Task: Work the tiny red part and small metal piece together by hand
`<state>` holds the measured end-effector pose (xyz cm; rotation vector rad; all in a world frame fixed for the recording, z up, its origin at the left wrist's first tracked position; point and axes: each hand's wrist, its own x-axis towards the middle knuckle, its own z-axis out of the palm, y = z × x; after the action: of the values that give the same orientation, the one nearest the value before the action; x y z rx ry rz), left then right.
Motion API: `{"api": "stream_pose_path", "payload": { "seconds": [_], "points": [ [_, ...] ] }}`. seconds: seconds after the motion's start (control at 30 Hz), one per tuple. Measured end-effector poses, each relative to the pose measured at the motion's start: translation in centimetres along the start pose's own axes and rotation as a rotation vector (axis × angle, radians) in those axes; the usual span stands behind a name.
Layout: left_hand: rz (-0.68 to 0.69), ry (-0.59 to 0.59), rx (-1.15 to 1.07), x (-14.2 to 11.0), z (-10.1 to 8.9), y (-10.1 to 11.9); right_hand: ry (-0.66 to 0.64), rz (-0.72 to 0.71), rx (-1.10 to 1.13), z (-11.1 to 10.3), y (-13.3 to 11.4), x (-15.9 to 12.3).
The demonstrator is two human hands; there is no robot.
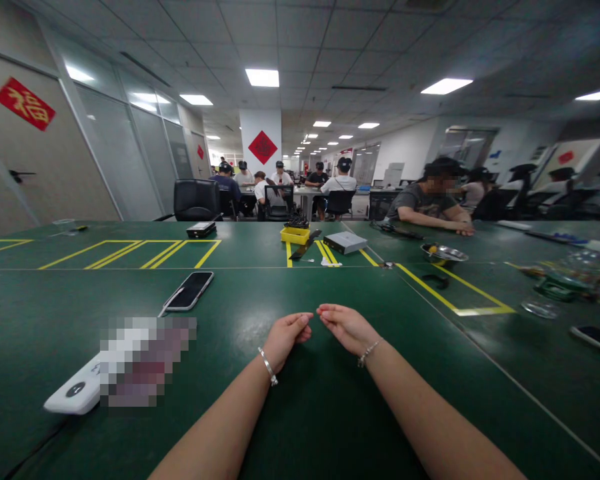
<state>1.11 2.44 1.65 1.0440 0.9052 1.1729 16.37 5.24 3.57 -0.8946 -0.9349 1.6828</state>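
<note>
My left hand [288,337] is over the green table [220,413], thumb pressed to its bent fingers in a pinch. Facing it across a narrow gap, my right hand [347,328] has its fingers together, the tips pointing at the left fingertips. Any small thing between the fingers of either hand is too small or hidden to make out. A silver bracelet [267,366] circles my left wrist, and a silver chain bracelet [369,352] my right. Left of my hands lies a phone [192,291] with a white cable, nearer than it a white device [77,390] beside a pixelated patch.
Yellow tape lines cross the table. Farther back are a yellow bin [295,236], a grey box [345,242], a black box [201,230] and a metal bowl [444,254]. Another phone [598,339] lies far right. A person [415,203] leans on the table's far side.
</note>
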Motion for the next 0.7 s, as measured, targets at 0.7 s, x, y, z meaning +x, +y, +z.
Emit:
{"api": "stream_pose_path", "payload": {
  "seconds": [0.7],
  "points": [
    [0.045, 0.07, 0.045, -0.3, 0.0, 0.2, -0.113, 0.024, 0.038, -0.1, 2.5, -0.5]
  ]
}}
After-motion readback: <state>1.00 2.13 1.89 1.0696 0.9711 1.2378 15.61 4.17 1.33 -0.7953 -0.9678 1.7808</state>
